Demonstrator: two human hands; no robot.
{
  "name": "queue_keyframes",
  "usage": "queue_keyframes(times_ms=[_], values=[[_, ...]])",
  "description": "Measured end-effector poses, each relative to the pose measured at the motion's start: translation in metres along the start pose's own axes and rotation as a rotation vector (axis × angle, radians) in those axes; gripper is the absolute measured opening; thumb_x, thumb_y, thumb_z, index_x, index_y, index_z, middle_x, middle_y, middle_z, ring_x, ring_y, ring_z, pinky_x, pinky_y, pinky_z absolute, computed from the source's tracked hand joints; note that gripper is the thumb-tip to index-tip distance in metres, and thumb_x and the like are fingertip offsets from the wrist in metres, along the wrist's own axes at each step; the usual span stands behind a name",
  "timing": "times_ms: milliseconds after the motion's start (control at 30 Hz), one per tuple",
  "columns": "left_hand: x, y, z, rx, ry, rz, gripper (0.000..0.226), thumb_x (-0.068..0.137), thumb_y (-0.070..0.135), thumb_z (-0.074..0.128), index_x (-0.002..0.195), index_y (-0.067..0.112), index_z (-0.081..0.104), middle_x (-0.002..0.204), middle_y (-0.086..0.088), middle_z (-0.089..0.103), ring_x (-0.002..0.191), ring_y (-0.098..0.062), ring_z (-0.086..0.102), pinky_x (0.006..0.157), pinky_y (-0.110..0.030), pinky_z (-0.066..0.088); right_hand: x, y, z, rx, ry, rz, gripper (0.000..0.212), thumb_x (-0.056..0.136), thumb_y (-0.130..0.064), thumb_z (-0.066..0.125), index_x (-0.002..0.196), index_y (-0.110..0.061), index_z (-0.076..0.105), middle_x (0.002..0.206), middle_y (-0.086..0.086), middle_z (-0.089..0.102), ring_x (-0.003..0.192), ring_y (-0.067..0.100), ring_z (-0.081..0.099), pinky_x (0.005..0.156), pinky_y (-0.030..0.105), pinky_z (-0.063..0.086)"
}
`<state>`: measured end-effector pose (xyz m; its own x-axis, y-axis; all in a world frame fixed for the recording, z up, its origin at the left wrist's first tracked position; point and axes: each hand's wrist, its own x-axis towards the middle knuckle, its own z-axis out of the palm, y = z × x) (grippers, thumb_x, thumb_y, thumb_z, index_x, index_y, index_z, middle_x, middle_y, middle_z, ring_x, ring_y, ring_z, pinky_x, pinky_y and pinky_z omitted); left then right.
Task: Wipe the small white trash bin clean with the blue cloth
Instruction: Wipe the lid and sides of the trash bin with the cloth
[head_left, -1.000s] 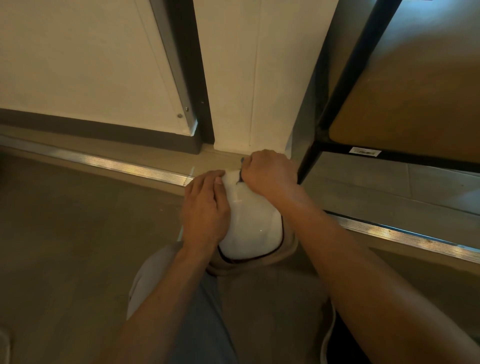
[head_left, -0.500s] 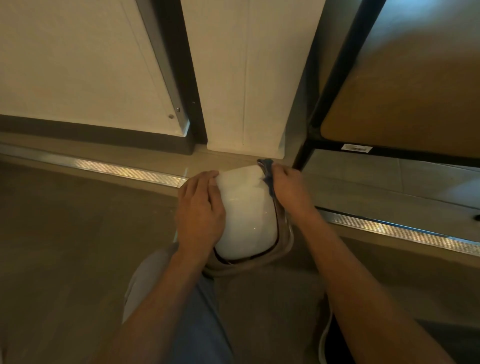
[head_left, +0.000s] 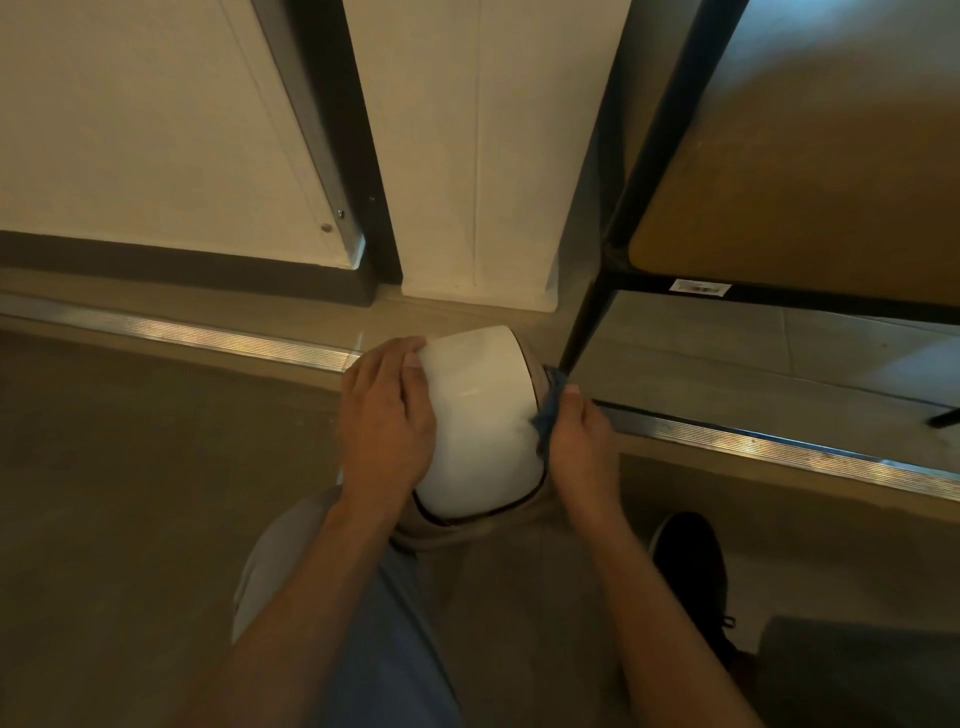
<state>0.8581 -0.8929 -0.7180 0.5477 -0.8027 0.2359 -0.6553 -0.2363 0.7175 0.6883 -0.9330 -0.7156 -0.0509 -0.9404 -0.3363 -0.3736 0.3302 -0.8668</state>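
Beige floor (head_left: 130, 493) below; my left hand (head_left: 384, 421) lies flat on the white bin (head_left: 478, 410), right hand (head_left: 579, 447) apparently pinching the blue cloth (head_left: 548, 410) against its side.

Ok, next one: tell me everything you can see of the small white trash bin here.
The small white trash bin has a smooth, glossy, domed white lid, plastic by the look, with a dark seam around its near edge above a beige body. It stands on the floor by the wall, beside a black table leg. The left hand rests flat on its left side; the right hand presses the blue cloth against its right side.
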Motion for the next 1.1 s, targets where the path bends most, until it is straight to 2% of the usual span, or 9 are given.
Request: queue_keyframes(times_ms=[133, 300, 367, 500, 567, 767, 900, 1033, 1100], values=[[0.000, 0.001, 0.000, -0.025, -0.014, -0.020, 0.039, 0.106, 0.033, 0.034, 0.129, 0.020, 0.064, 0.129, 0.001, 0.062, 0.124, -0.016, 0.048, 0.103, -0.025, 0.035, 0.074, -0.033, 0.007, -0.053, -0.281, 0.258, 0.035, 0.101, -0.047, 0.047, 0.085, -0.020, 0.061, 0.098, 0.006, 0.066, 0.089, 0.019, 0.061, 0.091, 0.039, 0.050], [0.002, -0.001, 0.001, -0.039, 0.000, -0.026, 0.040, 0.106, 0.033, 0.034, 0.127, 0.019, 0.065, 0.127, 0.001, 0.063, 0.123, -0.019, 0.052, 0.103, -0.026, 0.037, 0.079, -0.012, 0.005, -0.051, -0.321, 0.199, 0.040, 0.096, -0.057, 0.051, 0.105, -0.025, 0.071, 0.114, 0.005, 0.072, 0.108, 0.025, 0.066, 0.102, 0.049, 0.050], [0.003, -0.002, 0.002, -0.031, -0.004, -0.017, 0.040, 0.106, 0.033, 0.034, 0.126, 0.019, 0.065, 0.127, 0.001, 0.064, 0.122, -0.020, 0.053, 0.102, -0.025, 0.037, 0.055, 0.003, -0.008, 0.031, -0.309, 0.162, 0.036, 0.101, -0.049, 0.049, 0.121, -0.024, 0.067, 0.117, 0.002, 0.070, 0.111, 0.021, 0.064, 0.101, 0.043, 0.050], [0.003, -0.005, 0.002, -0.029, -0.015, -0.006, 0.040, 0.107, 0.034, 0.032, 0.127, 0.020, 0.064, 0.127, 0.001, 0.064, 0.122, -0.019, 0.053, 0.102, -0.022, 0.035, 0.002, 0.037, -0.025, 0.115, -0.180, 0.110, 0.022, 0.104, -0.032, 0.049, 0.117, -0.024, 0.065, 0.095, -0.013, 0.066, 0.087, -0.002, 0.060, 0.067, 0.007, 0.047], [0.003, -0.005, 0.001, -0.024, -0.025, 0.009, 0.042, 0.107, 0.035, 0.031, 0.128, 0.019, 0.064, 0.128, 0.000, 0.063, 0.123, -0.020, 0.053, 0.105, -0.029, 0.039, -0.002, 0.043, -0.024, 0.113, -0.141, 0.104, 0.026, 0.104, -0.030, 0.049, 0.119, -0.017, 0.066, 0.094, -0.009, 0.067, 0.085, -0.002, 0.061, 0.062, 0.003, 0.044], [0.002, -0.005, -0.001, -0.002, -0.030, 0.030, 0.042, 0.107, 0.036, 0.032, 0.130, 0.019, 0.062, 0.129, -0.001, 0.062, 0.124, -0.017, 0.051, 0.104, -0.021, 0.033, 0.058, -0.002, -0.007, 0.012, -0.325, 0.083, 0.041, 0.103, -0.045, 0.045, 0.133, -0.022, 0.061, 0.123, 0.002, 0.064, 0.115, 0.020, 0.059, 0.100, 0.038, 0.046], [0.004, -0.004, 0.000, 0.015, -0.028, 0.031, 0.041, 0.107, 0.035, 0.032, 0.129, 0.019, 0.062, 0.128, 0.000, 0.063, 0.123, -0.017, 0.052, 0.105, -0.023, 0.035, 0.086, -0.027, 0.009, 0.009, -0.401, 0.143, 0.029, 0.098, -0.054, 0.052, 0.097, -0.030, 0.067, 0.105, 0.002, 0.069, 0.104, 0.023, 0.065, 0.103, 0.047, 0.049], [0.004, -0.003, 0.001, 0.023, -0.010, 0.017, 0.038, 0.107, 0.031, 0.034, 0.127, 0.019, 0.064, 0.126, 0.000, 0.064, 0.122, -0.018, 0.053, 0.104, -0.021, 0.034, 0.061, 0.009, -0.001, 0.100, -0.321, 0.145, 0.045, 0.096, -0.059, 0.049, 0.126, -0.029, 0.064, 0.124, 0.002, 0.067, 0.114, 0.021, 0.062, 0.104, 0.047, 0.048], [0.004, -0.003, 0.002, 0.030, 0.001, 0.007, 0.039, 0.107, 0.031, 0.034, 0.127, 0.019, 0.065, 0.127, 0.001, 0.065, 0.122, -0.018, 0.054, 0.103, -0.021, 0.034, 0.029, 0.038, -0.009, 0.131, -0.199, 0.113, 0.039, 0.102, -0.046, 0.047, 0.129, -0.023, 0.063, 0.121, 0.000, 0.067, 0.110, 0.015, 0.061, 0.096, 0.029, 0.050]])
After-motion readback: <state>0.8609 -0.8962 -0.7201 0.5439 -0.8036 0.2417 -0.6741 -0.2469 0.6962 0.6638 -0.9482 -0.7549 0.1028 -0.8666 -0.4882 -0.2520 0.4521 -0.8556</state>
